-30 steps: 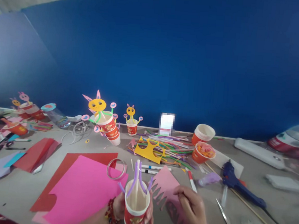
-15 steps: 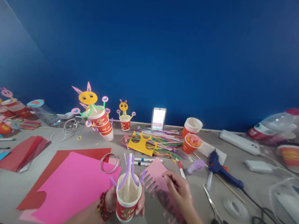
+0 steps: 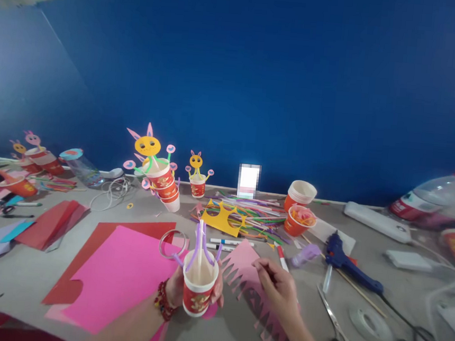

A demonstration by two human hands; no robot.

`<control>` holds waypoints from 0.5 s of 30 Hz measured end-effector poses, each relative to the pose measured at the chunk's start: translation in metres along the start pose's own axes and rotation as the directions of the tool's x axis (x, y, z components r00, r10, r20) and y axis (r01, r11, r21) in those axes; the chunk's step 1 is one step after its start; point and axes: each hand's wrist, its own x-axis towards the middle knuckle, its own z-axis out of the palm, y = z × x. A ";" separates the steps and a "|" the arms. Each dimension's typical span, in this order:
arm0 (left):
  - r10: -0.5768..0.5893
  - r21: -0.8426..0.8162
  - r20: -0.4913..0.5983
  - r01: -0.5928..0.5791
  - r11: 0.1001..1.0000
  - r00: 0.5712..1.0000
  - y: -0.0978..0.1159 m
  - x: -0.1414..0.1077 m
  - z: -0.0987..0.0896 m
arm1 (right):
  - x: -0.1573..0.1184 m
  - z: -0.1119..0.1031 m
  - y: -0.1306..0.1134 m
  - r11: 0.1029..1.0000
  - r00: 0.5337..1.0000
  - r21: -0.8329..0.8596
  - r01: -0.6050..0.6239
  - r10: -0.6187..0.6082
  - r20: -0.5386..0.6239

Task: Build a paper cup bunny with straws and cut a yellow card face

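My left hand point(image 3: 176, 288) is wrapped round a red paper cup point(image 3: 197, 299) with a white rim. A white stick point(image 3: 199, 258) and purple pipe cleaners point(image 3: 188, 262) stand up out of the cup, some bent outward over its rim. Fingertips show on the cup's right side. My right hand point(image 3: 277, 289) hovers over a pink paper sheet point(image 3: 246, 254) with a jagged cut edge. Its thumb and forefinger are pinched; what they hold, if anything, cannot be made out. A small magenta paper piece point(image 3: 211, 311) shows behind the cup's lower right.
Magenta paper point(image 3: 122, 275) lies left on red paper, with a roll of tape point(image 3: 174, 243) by its corner. Scissors point(image 3: 337, 323), a blue glue gun point(image 3: 349, 263) and cables lie right. Decorated cup figures point(image 3: 163, 178), scattered pipe cleaners point(image 3: 256, 210) and a scrap cup point(image 3: 297, 227) stand behind.
The view has turned slightly left. My left hand has raised and tilted the cup a little, and the magenta piece behind it now shows. My right hand keeps its pinch over the pink paper.
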 end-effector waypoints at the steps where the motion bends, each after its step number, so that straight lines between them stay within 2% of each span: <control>1: -0.003 0.007 0.003 0.003 1.000 1.000 0.000 0.000 0.001 | 0.000 0.000 0.001 1.000 1.000 0.003 -0.002 0.002 0.007; 7: -0.008 0.003 0.072 0.008 1.000 0.997 -0.007 -0.002 0.003 | -0.001 -0.002 0.004 1.000 0.999 -0.026 -0.014 0.014 0.035; 15: -0.055 0.074 0.002 0.054 0.996 0.999 0.000 0.000 0.007 | 0.001 -0.002 0.000 0.999 0.996 -0.002 -0.052 0.052 0.067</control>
